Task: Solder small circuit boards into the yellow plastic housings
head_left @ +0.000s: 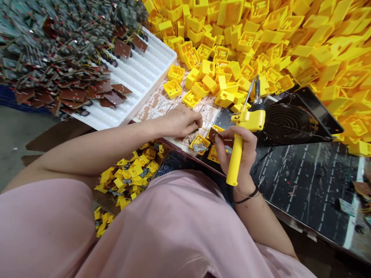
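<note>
My right hand (246, 148) is wrapped round the yellow handle of a soldering gun (237, 154), whose metal tip points up and away from me. Between the thumb and fingertips of that same hand is a small brown circuit board (215, 134). My left hand (184, 120) is closed in a pinch just left of the board, on thin wires (204, 128) that run toward it; its fingertips are partly hidden. Below the hands, at the table's edge, sits an open yellow plastic case (199, 143) with grey material in it. Another yellow case (213, 154) lies partly behind my right hand.
A black fan (290, 117) stands right of the soldering gun. Yellow cases (226, 73) heap across the back. Wired circuit boards (72, 94) pile on a white ribbed foam tray (139, 73) at left. More yellow pieces (136, 170) lie below the table edge.
</note>
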`<state>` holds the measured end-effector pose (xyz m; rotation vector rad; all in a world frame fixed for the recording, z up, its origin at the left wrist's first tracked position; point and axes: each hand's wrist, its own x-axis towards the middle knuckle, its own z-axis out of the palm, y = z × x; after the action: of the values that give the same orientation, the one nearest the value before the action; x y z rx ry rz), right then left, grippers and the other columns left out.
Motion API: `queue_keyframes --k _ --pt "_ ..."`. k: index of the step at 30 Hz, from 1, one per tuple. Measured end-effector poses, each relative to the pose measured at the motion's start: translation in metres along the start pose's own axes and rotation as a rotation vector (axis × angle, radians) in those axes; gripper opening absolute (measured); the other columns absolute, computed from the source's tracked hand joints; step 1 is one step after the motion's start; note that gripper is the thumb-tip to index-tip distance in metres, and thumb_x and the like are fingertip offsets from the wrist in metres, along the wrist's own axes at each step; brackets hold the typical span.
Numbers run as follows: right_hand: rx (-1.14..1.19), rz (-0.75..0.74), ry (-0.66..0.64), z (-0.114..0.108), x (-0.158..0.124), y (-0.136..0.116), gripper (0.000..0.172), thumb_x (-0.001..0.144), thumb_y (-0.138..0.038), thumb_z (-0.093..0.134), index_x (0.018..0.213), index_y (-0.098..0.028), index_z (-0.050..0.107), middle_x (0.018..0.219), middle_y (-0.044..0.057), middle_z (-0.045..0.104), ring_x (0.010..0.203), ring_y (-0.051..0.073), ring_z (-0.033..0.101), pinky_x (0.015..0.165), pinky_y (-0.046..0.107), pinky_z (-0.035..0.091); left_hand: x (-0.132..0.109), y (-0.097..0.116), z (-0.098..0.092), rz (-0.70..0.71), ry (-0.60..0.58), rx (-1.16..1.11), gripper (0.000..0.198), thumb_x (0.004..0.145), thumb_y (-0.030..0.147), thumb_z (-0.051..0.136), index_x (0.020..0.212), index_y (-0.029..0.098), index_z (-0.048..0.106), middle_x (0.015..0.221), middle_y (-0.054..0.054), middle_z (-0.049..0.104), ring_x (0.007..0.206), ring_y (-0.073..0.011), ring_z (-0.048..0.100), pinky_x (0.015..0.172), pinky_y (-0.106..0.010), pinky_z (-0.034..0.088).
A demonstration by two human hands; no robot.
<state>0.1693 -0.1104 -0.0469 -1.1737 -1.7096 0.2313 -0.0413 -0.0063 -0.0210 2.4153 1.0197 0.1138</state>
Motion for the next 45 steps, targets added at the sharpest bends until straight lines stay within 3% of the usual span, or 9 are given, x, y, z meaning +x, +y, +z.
queue_keyframes --k 4,8,12,17,22,27,33,39,45 --pt "0.082 0.105 -0.034 -0.005 0.004 -0.002 0.041 0.093 -0.018 0.072 0.127 -0.03 0.053 0.096 -0.003 0.07 0.073 0.011 0.073 0.066 0.021 0.062 -0.002 -0.001 0.012 0.057 0.167 0.0 0.03 0.092 0.018 0.055 0.115 0.019 0.073 0.1 -0.005 0.079 0.099 -0.0208 0.071 0.099 -0.035 0.05" --pt "0.252 0.149 0.017 -0.001 0.006 -0.005 0.05 0.091 -0.015 0.072 0.131 -0.033 0.05 0.098 -0.004 0.067 0.078 0.01 0.073 0.07 0.019 0.063 -0.006 -0.002 0.018 0.027 0.171 -0.08 0.036 0.091 0.019 0.06 0.126 0.013 0.069 0.109 -0.009 0.079 0.102 -0.0215 0.072 0.094 -0.032 0.052" --pt "0.271 0.096 0.039 0.005 0.005 -0.003 0.054 0.089 -0.011 0.074 0.132 -0.035 0.052 0.102 -0.004 0.063 0.086 0.01 0.072 0.076 0.02 0.065 -0.007 -0.006 0.017 -0.031 0.138 -0.045 0.025 0.093 0.022 0.06 0.11 0.015 0.076 0.101 -0.008 0.079 0.097 -0.0218 0.073 0.093 -0.034 0.052" --pt "0.165 0.0 0.075 0.009 0.002 0.0 0.059 0.088 -0.007 0.074 0.135 -0.034 0.052 0.105 -0.002 0.064 0.088 0.012 0.073 0.074 0.022 0.066 -0.011 -0.005 0.016 0.012 0.21 0.049 0.028 0.098 0.029 0.055 0.103 0.021 0.081 0.114 -0.007 0.079 0.108 -0.0266 0.07 0.102 -0.044 0.049" --pt "-0.119 -0.21 0.061 0.01 -0.001 -0.002 0.06 0.091 -0.009 0.073 0.141 -0.031 0.05 0.103 0.0 0.071 0.082 0.016 0.075 0.073 0.027 0.067 -0.023 0.002 0.008 -0.117 0.344 0.104 0.039 0.101 0.033 0.046 0.104 0.015 0.081 0.099 -0.012 0.08 0.094 -0.0251 0.072 0.084 -0.037 0.052" --pt "-0.212 -0.313 -0.001 0.005 -0.008 -0.001 0.062 0.092 -0.008 0.072 0.144 -0.035 0.053 0.101 0.001 0.077 0.081 0.017 0.075 0.074 0.026 0.062 -0.033 0.013 -0.011 -0.263 0.097 -0.173 0.04 0.095 0.031 0.047 0.071 0.016 0.075 0.067 -0.003 0.074 0.063 -0.0138 0.066 0.062 -0.025 0.045" --pt "-0.235 -0.356 -0.091 0.012 -0.019 -0.003 0.06 0.094 -0.012 0.07 0.147 -0.036 0.055 0.097 0.001 0.075 0.078 0.016 0.072 0.072 0.024 0.058 -0.029 0.022 -0.02 -0.29 -0.109 -0.449 0.051 0.101 0.045 0.041 0.076 0.019 0.077 0.065 -0.001 0.076 0.068 -0.0151 0.073 0.067 -0.023 0.051" --pt "-0.159 -0.342 -0.164 0.008 -0.006 -0.015 0.032 0.101 -0.026 0.068 0.13 -0.032 0.058 0.096 -0.001 0.074 0.077 0.015 0.072 0.068 0.023 0.057 -0.013 0.022 -0.023 -0.233 -0.129 -0.191 0.016 0.081 0.023 0.063 0.082 0.019 0.079 0.064 0.002 0.073 0.061 -0.014 0.066 0.06 -0.023 0.043" --pt "-0.192 -0.142 -0.346 -0.027 0.023 0.023 0.048 0.096 -0.041 0.074 0.138 -0.028 0.053 0.123 0.008 0.074 0.109 0.026 0.075 0.095 0.04 0.062 -0.019 0.023 -0.022 -0.178 -0.062 0.263 0.027 0.09 0.024 0.057 0.1 0.023 0.083 0.086 -0.005 0.08 0.086 -0.0245 0.073 0.082 -0.036 0.052"
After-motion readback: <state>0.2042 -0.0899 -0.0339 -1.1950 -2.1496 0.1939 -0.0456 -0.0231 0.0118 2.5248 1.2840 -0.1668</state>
